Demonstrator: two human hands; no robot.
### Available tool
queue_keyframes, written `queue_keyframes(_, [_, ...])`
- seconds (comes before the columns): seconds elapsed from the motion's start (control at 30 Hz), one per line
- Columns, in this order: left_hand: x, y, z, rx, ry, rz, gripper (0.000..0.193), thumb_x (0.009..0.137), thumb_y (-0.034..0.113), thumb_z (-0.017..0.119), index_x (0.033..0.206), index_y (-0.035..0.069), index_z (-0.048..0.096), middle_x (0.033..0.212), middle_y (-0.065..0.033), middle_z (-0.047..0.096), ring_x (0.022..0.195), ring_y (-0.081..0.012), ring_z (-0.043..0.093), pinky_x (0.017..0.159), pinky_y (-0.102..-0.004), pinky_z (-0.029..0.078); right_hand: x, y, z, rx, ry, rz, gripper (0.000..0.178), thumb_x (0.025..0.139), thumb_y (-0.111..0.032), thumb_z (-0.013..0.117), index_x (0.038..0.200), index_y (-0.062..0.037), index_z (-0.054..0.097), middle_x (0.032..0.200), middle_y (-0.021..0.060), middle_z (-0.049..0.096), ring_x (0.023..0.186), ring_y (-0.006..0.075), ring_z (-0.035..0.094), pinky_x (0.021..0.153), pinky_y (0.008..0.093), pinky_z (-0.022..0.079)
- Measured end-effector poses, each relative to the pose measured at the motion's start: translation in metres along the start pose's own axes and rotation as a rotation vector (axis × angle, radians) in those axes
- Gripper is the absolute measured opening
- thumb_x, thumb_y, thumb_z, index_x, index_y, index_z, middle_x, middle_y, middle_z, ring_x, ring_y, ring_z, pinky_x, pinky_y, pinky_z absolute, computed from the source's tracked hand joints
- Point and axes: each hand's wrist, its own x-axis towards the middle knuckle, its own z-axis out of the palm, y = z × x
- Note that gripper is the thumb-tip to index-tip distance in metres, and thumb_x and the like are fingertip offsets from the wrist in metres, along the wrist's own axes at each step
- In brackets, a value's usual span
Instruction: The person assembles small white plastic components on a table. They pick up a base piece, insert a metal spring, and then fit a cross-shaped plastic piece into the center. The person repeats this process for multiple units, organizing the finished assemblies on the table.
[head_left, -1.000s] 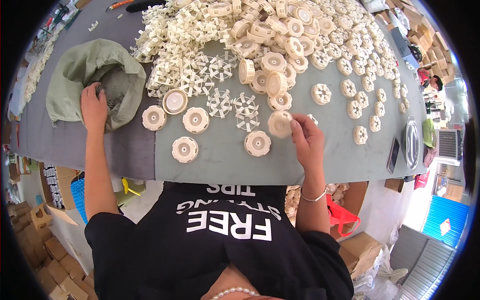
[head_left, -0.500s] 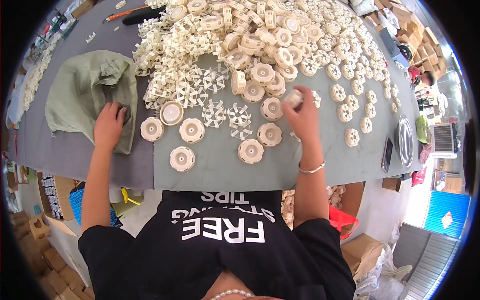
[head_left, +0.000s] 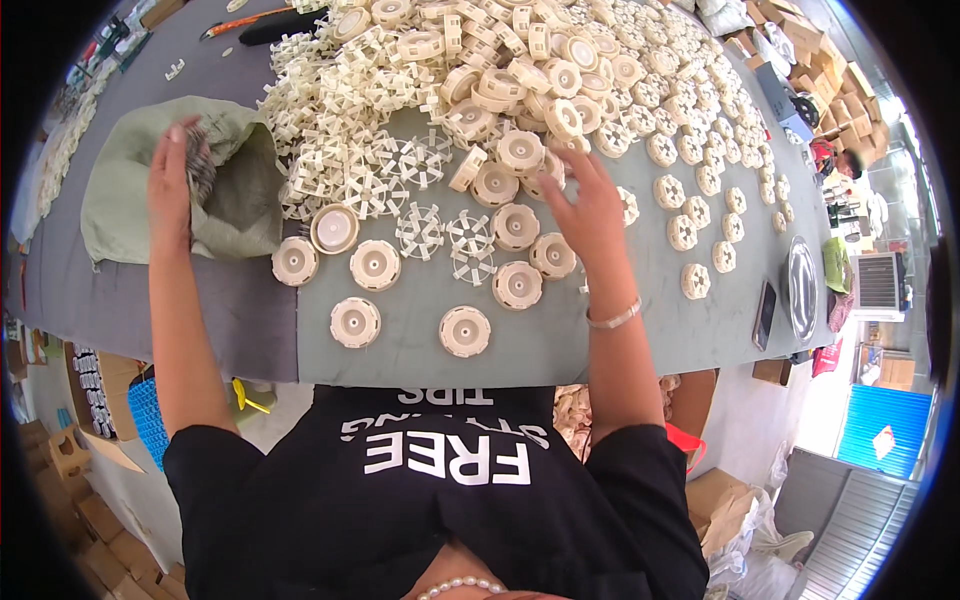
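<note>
My left hand [head_left: 172,180] is at the mouth of a pale green woven sack [head_left: 130,190], its fingers curled against a clump of small grey pieces [head_left: 201,165], too small to name. My right hand [head_left: 585,205] is open, its fingers spread at the near edge of a heap of round cream plastic caps [head_left: 521,152]. Between thumb and fingers I make out nothing held. In front of it, several caps lie singly, one cap [head_left: 464,331] nearest me. Two spoked, open cream rings [head_left: 470,240] lie flat left of centre.
Behind the loose caps rises a big pile of spoked rings [head_left: 330,110] and caps. Flower-shaped cream pieces [head_left: 682,233] spread along the right. A phone [head_left: 764,315] and a shiny oval tray [head_left: 801,290] lie near the right edge. An orange-handled tool [head_left: 245,24] lies far left.
The left hand has moved up and left with the grey pieces, and the sack's mouth gapes wider. My right hand has released a cap; another cap now lies near it. The nearest cap has shifted closer.
</note>
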Motion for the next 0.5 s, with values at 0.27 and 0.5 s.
queue_keyframes(0.27, [-0.009,0.100,0.025,0.695,0.080,0.964,0.028,0.106,0.020,0.066,0.130,0.005,0.069,0.124,-0.0041,0.070,0.117,-0.0173,0.061,0.104,-0.0312,0.046,0.010,0.010,0.008,-0.018,-0.219,0.012,0.059,0.081,-0.028,0.085,0.136,-0.0185,0.067,0.117,0.0122,0.069,0.108,0.0331,0.065,0.094,0.0449,0.054])
queue_keyframes(0.5, [-0.004,0.105,0.042,-0.330,0.257,0.641,0.039,0.112,0.026,0.052,0.131,-0.006,0.063,0.125,-0.0143,0.069,0.107,-0.0246,0.064,0.096,-0.0356,0.050,-0.045,0.039,-0.023,0.052,0.151,0.206,0.054,0.081,-0.017,0.084,0.133,-0.0117,0.068,0.115,0.0096,0.068,0.105,0.0252,0.068,0.092,0.0379,0.056])
